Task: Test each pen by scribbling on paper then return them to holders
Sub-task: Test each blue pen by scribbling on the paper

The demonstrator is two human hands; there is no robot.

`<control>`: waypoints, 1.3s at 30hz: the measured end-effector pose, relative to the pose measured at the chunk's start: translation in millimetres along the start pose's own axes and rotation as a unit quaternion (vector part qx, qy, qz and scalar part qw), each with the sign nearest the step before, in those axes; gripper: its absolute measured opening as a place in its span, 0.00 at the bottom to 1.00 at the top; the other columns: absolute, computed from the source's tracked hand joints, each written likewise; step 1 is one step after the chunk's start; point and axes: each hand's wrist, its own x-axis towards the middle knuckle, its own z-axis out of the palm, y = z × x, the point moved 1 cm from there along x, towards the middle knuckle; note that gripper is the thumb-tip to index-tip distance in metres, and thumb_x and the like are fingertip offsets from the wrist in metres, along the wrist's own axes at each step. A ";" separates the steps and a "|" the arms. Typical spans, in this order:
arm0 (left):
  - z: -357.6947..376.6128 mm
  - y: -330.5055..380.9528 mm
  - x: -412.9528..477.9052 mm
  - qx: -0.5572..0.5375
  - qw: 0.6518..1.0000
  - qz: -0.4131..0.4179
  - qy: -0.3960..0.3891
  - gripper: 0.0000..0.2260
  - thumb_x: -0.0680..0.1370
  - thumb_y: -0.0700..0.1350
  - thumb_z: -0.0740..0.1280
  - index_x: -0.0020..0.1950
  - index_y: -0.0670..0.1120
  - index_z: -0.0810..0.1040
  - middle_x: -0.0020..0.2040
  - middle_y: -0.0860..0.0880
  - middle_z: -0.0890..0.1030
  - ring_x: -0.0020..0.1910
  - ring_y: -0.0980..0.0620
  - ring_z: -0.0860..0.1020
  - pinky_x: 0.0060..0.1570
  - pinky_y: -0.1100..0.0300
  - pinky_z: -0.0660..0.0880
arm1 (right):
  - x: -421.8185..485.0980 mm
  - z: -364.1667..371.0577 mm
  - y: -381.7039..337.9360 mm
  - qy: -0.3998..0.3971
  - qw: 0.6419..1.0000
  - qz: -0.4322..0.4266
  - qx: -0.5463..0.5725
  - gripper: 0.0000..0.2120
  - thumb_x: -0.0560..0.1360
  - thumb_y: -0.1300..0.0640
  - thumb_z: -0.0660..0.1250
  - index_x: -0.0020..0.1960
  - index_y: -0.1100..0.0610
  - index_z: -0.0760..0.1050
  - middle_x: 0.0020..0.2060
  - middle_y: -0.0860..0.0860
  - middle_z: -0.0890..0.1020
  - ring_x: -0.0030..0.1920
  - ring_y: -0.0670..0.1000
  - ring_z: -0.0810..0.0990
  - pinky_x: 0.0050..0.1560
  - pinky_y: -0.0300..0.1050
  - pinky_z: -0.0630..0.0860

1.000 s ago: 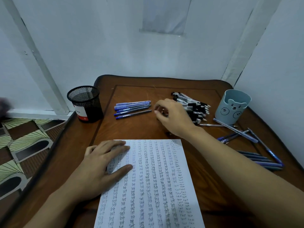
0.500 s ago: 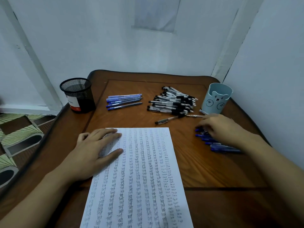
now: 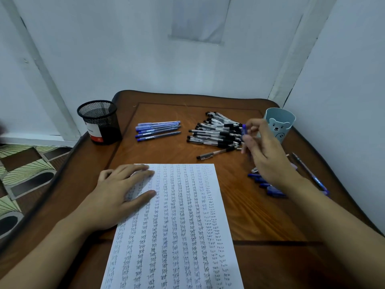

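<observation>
Now the left hand (image 3: pixel 123 195) lies flat, fingers straight, on the far left corner of the paper (image 3: pixel 177 226), which reaches the table's (image 3: pixel 260 215) front edge. The right hand (image 3: pixel 264 151) is raised toward the far right corner, its fingers curled and pinching a blue pen (image 3: pixel 244 130) in front of the bear cup (image 3: pixel 280 124). Blur hides most of the pen's barrel. The wrist covers part of the blue pen pile (image 3: pixel 273 192) near the right edge. Half a second ago that hand rested on this pile. The mesh holder (image 3: pixel 100 122) at the left edge is unmoved.
</observation>
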 end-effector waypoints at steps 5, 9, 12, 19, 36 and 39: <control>0.2 -0.1 0.6 0.001 1.000 0.000 -0.004 0.29 0.78 0.74 0.52 0.74 0.64 0.69 0.73 0.68 0.65 0.74 0.68 0.58 0.71 0.50 0.57 | 3.2 30.4 -28.8 -0.010 0.867 0.238 0.438 0.17 0.83 0.41 0.57 0.46 0.53 0.71 0.30 0.50 0.65 0.31 0.48 0.62 0.34 0.45 0.60; -0.1 -0.7 1.1 0.005 1.000 0.000 -0.013 0.29 0.78 0.74 0.51 0.75 0.65 0.68 0.73 0.69 0.64 0.75 0.68 0.57 0.71 0.51 0.56 | 0.0 48.9 -32.5 0.001 0.730 0.355 0.584 0.30 0.76 0.30 0.57 0.30 0.52 0.55 0.28 0.49 0.51 0.31 0.50 0.49 0.36 0.48 0.48; 0.3 -0.9 0.7 0.005 1.000 0.000 -0.012 0.29 0.78 0.74 0.51 0.75 0.64 0.68 0.73 0.68 0.64 0.74 0.68 0.58 0.72 0.50 0.56 | 2.3 54.4 -29.3 0.029 0.693 0.366 0.620 0.26 0.75 0.36 0.57 0.28 0.52 0.54 0.26 0.48 0.50 0.29 0.49 0.48 0.33 0.46 0.47; -1.2 0.1 0.3 0.003 1.000 0.001 -0.014 0.30 0.78 0.74 0.50 0.75 0.64 0.67 0.73 0.68 0.64 0.74 0.68 0.57 0.72 0.50 0.56 | 4.1 47.3 -23.6 0.060 0.694 0.366 0.617 0.24 0.78 0.41 0.64 0.41 0.62 0.77 0.26 0.48 0.61 0.27 0.46 0.54 0.31 0.41 0.56; -2.2 1.4 0.3 0.007 1.000 -0.003 -0.022 0.30 0.77 0.74 0.49 0.76 0.65 0.66 0.74 0.69 0.62 0.75 0.69 0.55 0.72 0.51 0.55 | 3.8 44.4 15.2 -0.132 0.950 0.150 0.242 0.10 0.73 0.74 0.69 0.40 0.62 0.75 0.36 0.56 0.78 0.35 0.54 0.76 0.34 0.42 0.74; -1.8 1.8 0.3 0.010 1.000 -0.002 -0.019 0.29 0.78 0.74 0.49 0.76 0.65 0.66 0.74 0.69 0.62 0.75 0.68 0.56 0.72 0.51 0.55 | 10.5 49.1 16.9 -0.172 0.942 0.126 0.259 0.08 0.73 0.73 0.67 0.41 0.62 0.77 0.37 0.58 0.79 0.36 0.55 0.77 0.36 0.46 0.75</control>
